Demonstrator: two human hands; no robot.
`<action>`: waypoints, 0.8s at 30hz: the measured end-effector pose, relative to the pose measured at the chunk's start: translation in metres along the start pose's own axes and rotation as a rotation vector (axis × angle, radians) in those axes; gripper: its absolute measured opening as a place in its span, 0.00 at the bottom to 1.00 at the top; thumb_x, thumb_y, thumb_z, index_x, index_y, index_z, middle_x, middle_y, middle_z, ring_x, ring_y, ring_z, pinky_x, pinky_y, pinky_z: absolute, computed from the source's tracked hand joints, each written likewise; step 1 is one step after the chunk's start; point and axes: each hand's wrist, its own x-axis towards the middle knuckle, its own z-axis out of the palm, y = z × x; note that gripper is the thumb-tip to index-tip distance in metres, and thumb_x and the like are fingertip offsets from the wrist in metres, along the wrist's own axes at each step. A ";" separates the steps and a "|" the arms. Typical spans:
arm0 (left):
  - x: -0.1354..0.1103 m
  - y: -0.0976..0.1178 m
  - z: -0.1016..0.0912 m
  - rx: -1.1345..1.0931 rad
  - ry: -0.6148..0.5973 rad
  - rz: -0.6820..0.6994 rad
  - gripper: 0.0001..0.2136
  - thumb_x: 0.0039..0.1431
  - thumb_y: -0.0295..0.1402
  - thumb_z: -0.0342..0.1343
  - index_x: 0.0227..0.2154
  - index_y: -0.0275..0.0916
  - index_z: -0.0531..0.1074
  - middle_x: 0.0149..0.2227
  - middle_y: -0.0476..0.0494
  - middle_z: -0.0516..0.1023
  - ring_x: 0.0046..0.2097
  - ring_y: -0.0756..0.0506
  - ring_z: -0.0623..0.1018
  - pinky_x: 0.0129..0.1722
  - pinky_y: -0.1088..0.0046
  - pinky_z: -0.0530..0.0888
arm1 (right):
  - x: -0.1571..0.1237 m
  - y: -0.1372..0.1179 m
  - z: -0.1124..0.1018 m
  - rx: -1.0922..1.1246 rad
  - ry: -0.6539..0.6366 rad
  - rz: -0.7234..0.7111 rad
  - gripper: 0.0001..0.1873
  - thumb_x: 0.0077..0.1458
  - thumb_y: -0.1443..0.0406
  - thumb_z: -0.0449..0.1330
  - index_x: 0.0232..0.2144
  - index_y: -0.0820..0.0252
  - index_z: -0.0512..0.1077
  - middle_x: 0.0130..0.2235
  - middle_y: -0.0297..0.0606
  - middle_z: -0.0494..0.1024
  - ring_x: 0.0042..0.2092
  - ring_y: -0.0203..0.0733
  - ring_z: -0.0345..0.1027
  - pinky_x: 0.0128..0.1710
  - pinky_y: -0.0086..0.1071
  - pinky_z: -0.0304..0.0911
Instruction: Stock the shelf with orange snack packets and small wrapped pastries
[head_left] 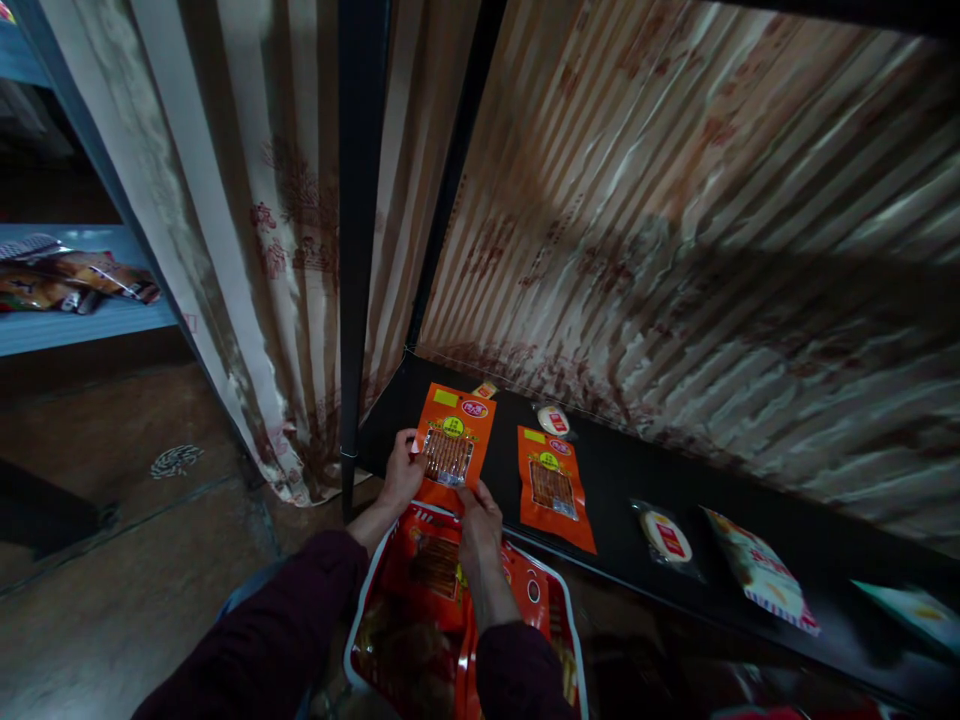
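Both my hands are on an orange snack packet (452, 440) with a clear window showing brown sticks, at the left end of the black shelf (487, 505). My left hand (403, 470) pinches its left edge. My right hand (481, 515) grips its lower edge, thumb on top. Below my forearms stands a white-rimmed basket (566, 590) holding several more orange packets (435, 565). A matching orange packet (555, 487) lies flat on the shelf, to the right of the held one.
Farther right on the shelf lie a round white packaged item (666, 538), a colourful bag (761, 570) and a green-white packet (915, 610). Another round packaged item (553, 420) sits near the back. A pleated curtain (637, 250) hangs behind; a dark post (361, 250) rises at left.
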 end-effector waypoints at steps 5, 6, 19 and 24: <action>-0.011 0.013 0.003 0.166 0.031 0.103 0.26 0.47 0.21 0.51 0.52 0.40 0.62 0.31 0.51 0.75 0.32 0.48 0.74 0.35 0.74 0.67 | -0.005 0.001 -0.002 0.017 0.010 -0.023 0.16 0.35 0.60 0.66 0.31 0.59 0.75 0.30 0.30 0.80 0.31 0.37 0.72 0.34 0.29 0.67; -0.013 0.016 0.004 0.178 0.033 0.112 0.26 0.47 0.21 0.51 0.52 0.40 0.62 0.31 0.50 0.74 0.32 0.48 0.74 0.35 0.74 0.67 | -0.006 0.000 -0.002 0.029 0.023 -0.025 0.16 0.35 0.60 0.66 0.31 0.58 0.75 0.30 0.30 0.80 0.31 0.37 0.73 0.35 0.30 0.67; -0.014 0.041 0.019 -0.455 -0.362 -0.273 0.13 0.44 0.31 0.57 0.37 0.37 0.73 0.29 0.49 0.78 0.31 0.47 0.76 0.34 0.72 0.71 | 0.003 -0.019 -0.017 0.073 0.127 -0.021 0.20 0.32 0.60 0.67 0.33 0.56 0.73 0.29 0.29 0.79 0.34 0.39 0.74 0.30 0.29 0.69; -0.018 0.045 0.014 -0.643 -0.438 -0.393 0.18 0.44 0.33 0.61 0.41 0.37 0.73 0.33 0.46 0.79 0.34 0.45 0.79 0.38 0.69 0.73 | 0.008 -0.013 -0.019 0.061 0.111 -0.001 0.20 0.30 0.59 0.68 0.31 0.56 0.73 0.28 0.28 0.79 0.33 0.39 0.74 0.31 0.30 0.69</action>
